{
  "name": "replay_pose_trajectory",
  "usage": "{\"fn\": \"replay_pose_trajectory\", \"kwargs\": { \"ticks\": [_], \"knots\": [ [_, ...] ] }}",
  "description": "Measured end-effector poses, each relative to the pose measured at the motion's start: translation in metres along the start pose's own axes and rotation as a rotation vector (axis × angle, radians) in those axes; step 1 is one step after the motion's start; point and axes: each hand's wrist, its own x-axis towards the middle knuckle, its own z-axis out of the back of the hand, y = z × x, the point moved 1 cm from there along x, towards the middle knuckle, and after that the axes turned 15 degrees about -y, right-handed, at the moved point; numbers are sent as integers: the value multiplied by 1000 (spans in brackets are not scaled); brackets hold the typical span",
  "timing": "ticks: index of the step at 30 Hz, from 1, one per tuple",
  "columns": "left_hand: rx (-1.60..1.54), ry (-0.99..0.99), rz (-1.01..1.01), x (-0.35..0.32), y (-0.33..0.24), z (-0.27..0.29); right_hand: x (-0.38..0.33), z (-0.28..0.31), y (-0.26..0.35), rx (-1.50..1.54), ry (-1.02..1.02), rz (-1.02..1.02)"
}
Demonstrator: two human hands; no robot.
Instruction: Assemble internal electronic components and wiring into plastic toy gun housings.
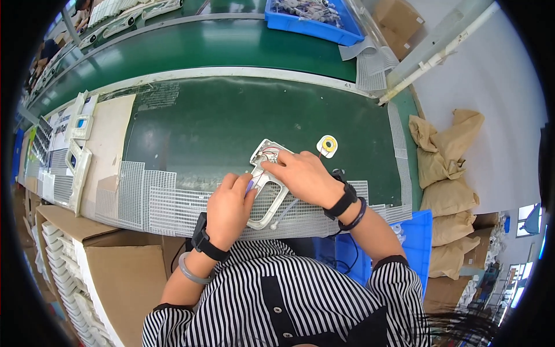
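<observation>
I noted a white plastic housing (267, 184), handle-shaped with a long open loop at its near end and a wider head at the far end, where thin red wires showed inside. It lay on a strip of white plastic mesh (151, 202), a fine square grid, stiff-looking, laid along the near edge of a dark green mat (219, 124) that looked smooth and slightly scuffed. A small round disc (328, 144), yellow with a white rim, sat on the mat just beyond the housing, joined to it by a thin wire.

The housing lay between the two hands, touching both. The left hand (229, 208) sat at its near left side, fingers curled, pinching a thin purple-tipped tool (250, 186) against the housing's neck. The right hand (302, 175) lay over the head from the right, palm down, fingertips pressing on the upper edge; I could not tell whether it truly gripped or only steadied it.

Both forearms came up from the lower edge, bare below striped sleeves (277, 295), each wrist wearing a black band; the left also carried a pale bangle.

To the left I saw cardboard boxes (124, 272) and stacked white parts (78, 168). Beyond the mat ran a green belt (202, 49), with a blue bin (315, 26) on its far side. Tan sacks (445, 168) slumped on the floor at right.
</observation>
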Motion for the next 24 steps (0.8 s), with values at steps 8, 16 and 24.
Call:
{"fn": "replay_pose_trajectory", "kwargs": {
  "ticks": [8,16,24],
  "knots": [
    [205,-46,-262,-14,8,-7,7,-25,-11,-37,28,79],
    [152,-18,-330,-15,18,-8,8,-28,-12,-20,3,-25],
    [93,18,-374,-17,24,-11,12,-26,-10,65,41,-157]
  ]
}}
